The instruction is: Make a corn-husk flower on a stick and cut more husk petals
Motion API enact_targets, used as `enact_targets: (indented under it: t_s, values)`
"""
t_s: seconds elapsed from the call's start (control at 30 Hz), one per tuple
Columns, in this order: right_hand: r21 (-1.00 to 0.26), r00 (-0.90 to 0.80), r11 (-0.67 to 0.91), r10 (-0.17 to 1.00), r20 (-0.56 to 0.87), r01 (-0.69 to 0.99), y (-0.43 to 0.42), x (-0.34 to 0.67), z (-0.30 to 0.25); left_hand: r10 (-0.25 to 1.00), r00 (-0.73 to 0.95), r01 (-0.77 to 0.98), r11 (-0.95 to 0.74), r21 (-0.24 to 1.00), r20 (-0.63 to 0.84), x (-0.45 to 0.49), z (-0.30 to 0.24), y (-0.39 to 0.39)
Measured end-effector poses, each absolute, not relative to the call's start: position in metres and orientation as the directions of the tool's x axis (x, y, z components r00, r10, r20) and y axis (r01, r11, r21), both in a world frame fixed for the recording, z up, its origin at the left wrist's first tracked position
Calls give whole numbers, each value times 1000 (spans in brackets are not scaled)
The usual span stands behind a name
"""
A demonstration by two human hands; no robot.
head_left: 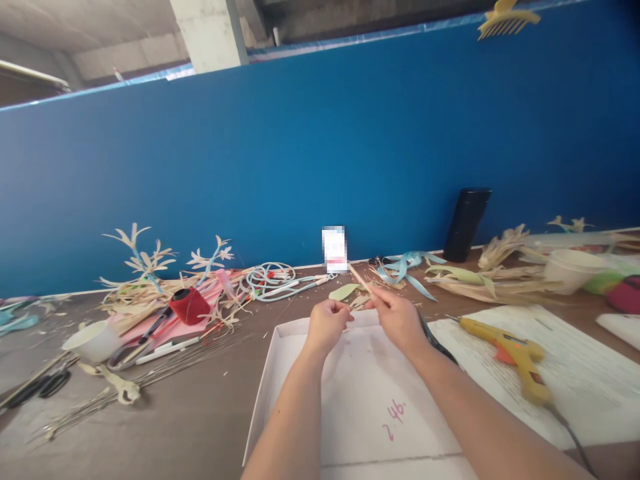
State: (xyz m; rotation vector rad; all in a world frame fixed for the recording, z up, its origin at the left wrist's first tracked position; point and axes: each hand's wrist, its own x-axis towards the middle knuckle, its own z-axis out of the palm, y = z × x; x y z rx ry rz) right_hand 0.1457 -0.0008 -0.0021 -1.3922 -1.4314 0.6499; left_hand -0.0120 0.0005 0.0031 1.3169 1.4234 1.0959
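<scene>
Between the right-hand fingers (384, 298), a thin pale stick (361, 278) points forward-left.

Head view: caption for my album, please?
Right grip holds a thin stick, left grip over a white box, yellow glue gun nearby.

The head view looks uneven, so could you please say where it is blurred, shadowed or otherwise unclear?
In the head view, the white rectangular screen is pixelated; there too, a soft shadow lies in the shallow white cardboard box near the bare right hand; the head view's right edge shows the pink rounded object blurred.
</scene>
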Motion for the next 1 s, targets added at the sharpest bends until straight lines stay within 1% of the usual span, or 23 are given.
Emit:
enact_targets:
  t_s: [0.07,0.1,0.17,0.2,0.23,0.3,0.37,0.47,0.53,0.6,0.67,0.73,0.8,0.87,0.9,1.0]
  values:
    - [-959,205,152,957,203,241,1,151,2,996,-66,187,66,980,-54,-13,3,2]
    - [-981,181,135,970,159,139,0,151,4,996,-74,168,70,983,-58,-13,2,2]
    - [-997,47,78,996,77,-26,-2,148,5,995,-78,131,68,989,-58,-14,-1,4]
    - [-997,-37,36,999,38,-70,-4,145,4,996,-76,115,64,991,-55,-14,-2,4]
    - [-996,-117,-5,993,5,-86,-6,142,3,996,-75,103,55,993,-48,-14,-3,5]
    - [-997,-228,-43,973,-28,-59,-8,134,-2,997,-76,91,29,995,-22,-14,-5,5]
    - [-1000,-257,-18,966,-15,-12,-8,129,-6,997,-74,91,2,996,5,-14,-6,5]
    - [-997,-214,37,977,20,74,-4,128,-11,998,-65,107,-10,994,17,-12,-6,5]
    - [-984,-163,75,986,48,164,0,130,-13,998,-66,135,-8,991,17,-11,-6,4]
    - [-959,-81,113,992,95,262,3,134,-12,997,-73,161,0,987,12,-10,-6,4]
    - [-948,35,120,990,136,294,4,138,-9,997,-77,167,11,986,2,-9,-5,4]
    - [-972,125,99,984,128,215,4,142,-5,996,-87,152,33,988,-20,-10,-5,4]
    - [-996,102,69,992,75,60,0,144,0,994,-103,134,58,989,-44,-11,-5,5]
    - [-998,-32,12,999,14,-65,-4,143,2,992,-111,119,73,990,-59,-12,-6,6]
    - [-995,-112,-23,994,-13,-94,-6,141,2,993,-108,115,69,991,-56,-13,-6,6]
    - [-993,-291,-82,955,-54,-83,-10,133,-4,996,-88,126,35,991,-24,-13,-8,6]
